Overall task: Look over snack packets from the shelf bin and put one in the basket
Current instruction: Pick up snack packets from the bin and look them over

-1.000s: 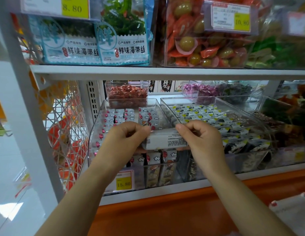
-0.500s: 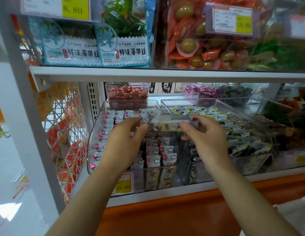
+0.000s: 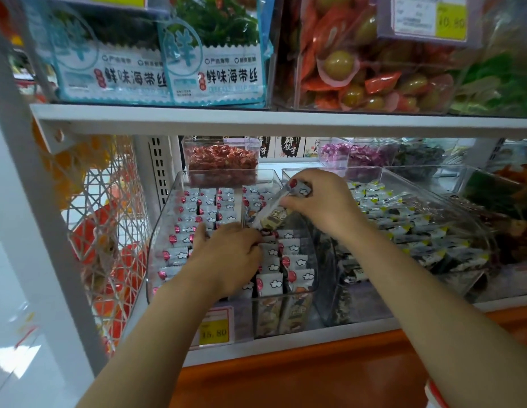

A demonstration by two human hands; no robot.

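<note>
A clear shelf bin (image 3: 160, 231) holds rows of small white packets (image 3: 294, 262) printed with clouds and red balloons. My right hand (image 3: 324, 201) pinches one long snack packet (image 3: 271, 216) by its top end. The packet hangs tilted over the middle of the bin. My left hand (image 3: 226, 257) rests lower in the bin, palm down. Its fingertips are pushed in among the rows of packets and are hidden there. No basket is clearly in view.
A second clear bin (image 3: 403, 225) of dark packets stands right beside it. A yellow 15.80 price tag (image 3: 213, 331) sits on the bin front. The upper shelf (image 3: 256, 119) hangs close overhead. A wire mesh panel (image 3: 103, 231) closes the left side. An orange ledge (image 3: 285, 375) runs below.
Both hands held the packet level in front of the bin. My left hand has let go and dropped into the rows, while my right hand carried the packet further in and tilted it.
</note>
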